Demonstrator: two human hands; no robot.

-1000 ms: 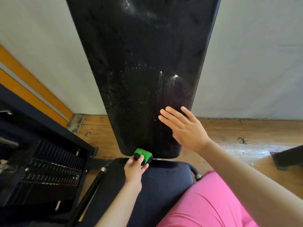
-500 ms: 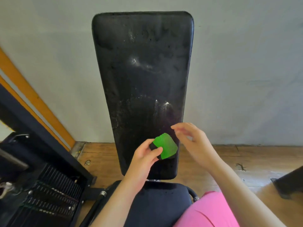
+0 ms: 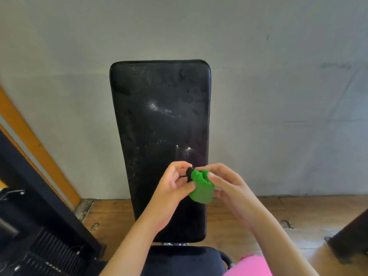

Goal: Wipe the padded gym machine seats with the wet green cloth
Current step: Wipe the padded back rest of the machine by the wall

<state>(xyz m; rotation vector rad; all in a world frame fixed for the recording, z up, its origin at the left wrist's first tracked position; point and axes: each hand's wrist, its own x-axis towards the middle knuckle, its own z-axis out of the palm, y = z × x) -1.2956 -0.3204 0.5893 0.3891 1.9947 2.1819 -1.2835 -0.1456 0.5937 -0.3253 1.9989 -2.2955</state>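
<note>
Though streaked, backrest point(image 3: 159, 120) before grey wall point(image 3: 278, 92)

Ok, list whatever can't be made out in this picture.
Head view only:
- green cloth: bunched, partly covered by fingers of the left hand and right hand; whether it is wet cannot be told.
- backrest pad: lower part hidden behind both hands.
- seat pad: cut off by the bottom edge.
- small object on the floor: too small to identify.
</note>
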